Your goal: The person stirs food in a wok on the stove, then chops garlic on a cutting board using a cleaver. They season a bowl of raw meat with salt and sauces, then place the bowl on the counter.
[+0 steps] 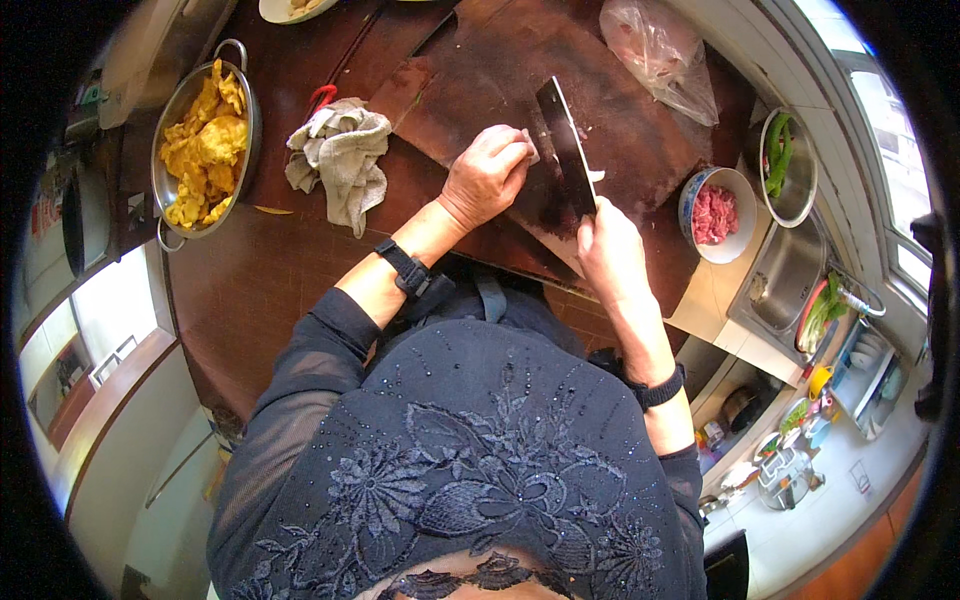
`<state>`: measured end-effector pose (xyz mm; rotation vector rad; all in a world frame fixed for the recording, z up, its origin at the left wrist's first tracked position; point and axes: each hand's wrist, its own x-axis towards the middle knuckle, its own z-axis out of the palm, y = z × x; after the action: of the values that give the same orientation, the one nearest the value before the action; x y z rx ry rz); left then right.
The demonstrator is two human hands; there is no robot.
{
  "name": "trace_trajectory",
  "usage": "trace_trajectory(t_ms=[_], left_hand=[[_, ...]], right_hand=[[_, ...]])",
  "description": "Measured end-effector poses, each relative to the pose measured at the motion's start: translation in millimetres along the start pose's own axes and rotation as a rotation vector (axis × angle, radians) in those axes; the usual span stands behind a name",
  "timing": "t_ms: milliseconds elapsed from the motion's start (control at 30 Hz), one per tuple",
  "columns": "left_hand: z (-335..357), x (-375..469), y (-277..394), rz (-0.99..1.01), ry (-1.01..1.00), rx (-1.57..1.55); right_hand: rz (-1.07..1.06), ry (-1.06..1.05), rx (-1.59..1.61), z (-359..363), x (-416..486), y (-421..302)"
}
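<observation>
My right hand (613,244) grips the handle of a wide-bladed kitchen cleaver (564,139). The blade points away from me, over a dark wooden cutting board (495,64). Left of the blade, my left hand (487,172) has its fingers curled round a small pale piece of food (532,147); the fingers hide most of it, so its kind is unclear. A white sliver (596,176) lies just right of the blade, and small scraps dot the board nearby.
A crumpled grey cloth (345,154) and a two-handled metal pan (253,150) of cooked egg (214,142) are on the left. Rightward are a plastic bag (660,56), a bowl (739,247) of raw meat (714,215), a metal bowl (804,191) with green peppers (778,156) and a sink (784,262).
</observation>
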<state>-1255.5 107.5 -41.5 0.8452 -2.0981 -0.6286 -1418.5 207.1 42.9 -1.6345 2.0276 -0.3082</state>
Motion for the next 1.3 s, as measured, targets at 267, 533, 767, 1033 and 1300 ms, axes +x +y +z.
trace_trajectory(t_ms=[267,533,767,1033,1300], left_hand=[[3,-4,-5,-0.016,-0.018,0.049],[3,4,1,-0.003,0.037,0.032],[-3,-3,5,0.021,0.003,0.009],[-3,-7,0,-0.007,-0.04,0.075],[-3,-7,1,-0.008,-0.037,0.095]], right_hand=[[-0.138,0.057,-0.035,18,8,-12],[-0.124,0.048,-0.059,37,65,-24],[0.018,-0.005,0.057,7,1,5],[-0.089,-0.009,0.023,9,0,-14],[-0.119,-0.008,-0.098,42,63,-30]])
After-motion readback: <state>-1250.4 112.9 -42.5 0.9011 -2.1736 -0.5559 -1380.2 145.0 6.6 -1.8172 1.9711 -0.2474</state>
